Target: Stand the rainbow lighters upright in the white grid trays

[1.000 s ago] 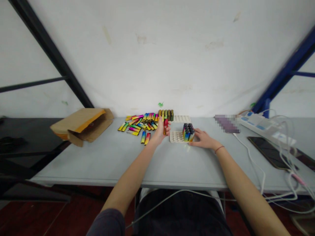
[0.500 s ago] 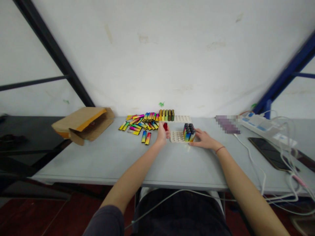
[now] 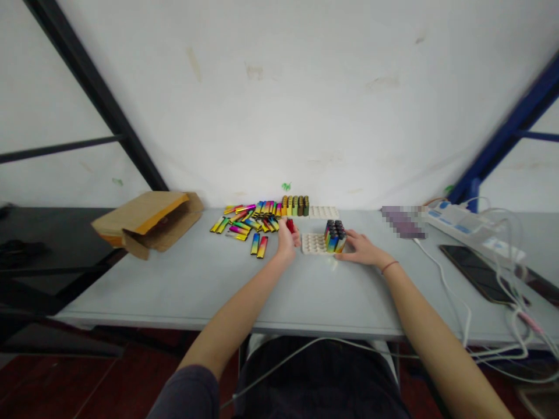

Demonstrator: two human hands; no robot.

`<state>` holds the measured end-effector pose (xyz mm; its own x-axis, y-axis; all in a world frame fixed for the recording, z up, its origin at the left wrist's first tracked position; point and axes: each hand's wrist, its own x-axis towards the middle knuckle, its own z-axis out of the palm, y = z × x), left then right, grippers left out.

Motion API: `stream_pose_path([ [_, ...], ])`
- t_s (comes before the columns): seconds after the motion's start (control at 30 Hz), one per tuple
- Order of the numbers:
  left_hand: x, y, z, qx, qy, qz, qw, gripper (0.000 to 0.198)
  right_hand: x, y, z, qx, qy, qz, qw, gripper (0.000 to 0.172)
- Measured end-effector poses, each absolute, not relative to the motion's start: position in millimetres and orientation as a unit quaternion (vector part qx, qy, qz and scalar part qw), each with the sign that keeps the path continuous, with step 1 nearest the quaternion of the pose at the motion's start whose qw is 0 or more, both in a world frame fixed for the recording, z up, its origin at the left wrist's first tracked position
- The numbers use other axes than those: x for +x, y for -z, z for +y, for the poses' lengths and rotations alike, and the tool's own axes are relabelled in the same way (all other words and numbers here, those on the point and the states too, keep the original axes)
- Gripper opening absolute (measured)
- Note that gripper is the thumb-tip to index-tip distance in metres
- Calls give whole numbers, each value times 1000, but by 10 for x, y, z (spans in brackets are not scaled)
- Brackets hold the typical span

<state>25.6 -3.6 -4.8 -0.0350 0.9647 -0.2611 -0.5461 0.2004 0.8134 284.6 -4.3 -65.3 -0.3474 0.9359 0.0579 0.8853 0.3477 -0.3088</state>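
My left hand is closed around a small shiny red tube; the fingers cover most of it. Just right of it lies a white tray with round holes. A tight block of rainbow-coloured tubes with black tops stands upright in the tray's right part. Against the right side of that block rests my right hand, thumb and fingers spread at the tray's end. Two loose rainbow tubes lie flat left of my left hand, in front of a loose pile of similar tubes.
Behind, a second white holed tray holds upright tubes with gold-coloured tops on its left. An open cardboard box lies at the left. At the right are a phone, a power strip and tangled white cables.
My left hand has shifted very slightly left with the red tube, which sits a touch lower. My right hand keeps its place against the block of tubes.
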Motion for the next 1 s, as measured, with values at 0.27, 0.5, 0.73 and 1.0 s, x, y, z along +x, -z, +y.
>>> stream_pose_path([
  [0.27,247,19,-39,254,-566,426,658,47,2875,686,-21,-551,-104,-820,117,89],
  [0.5,247,82,3,276,-578,417,645,51,2873,676,-22,-554,-110,-818,110,90],
  [0.73,283,261,93,473,-547,423,547,27,2869,680,-28,-548,-103,-821,121,86],
  [1.0,349,362,162,722,-499,375,298,11,2880,670,-36,-550,-110,-820,117,82],
])
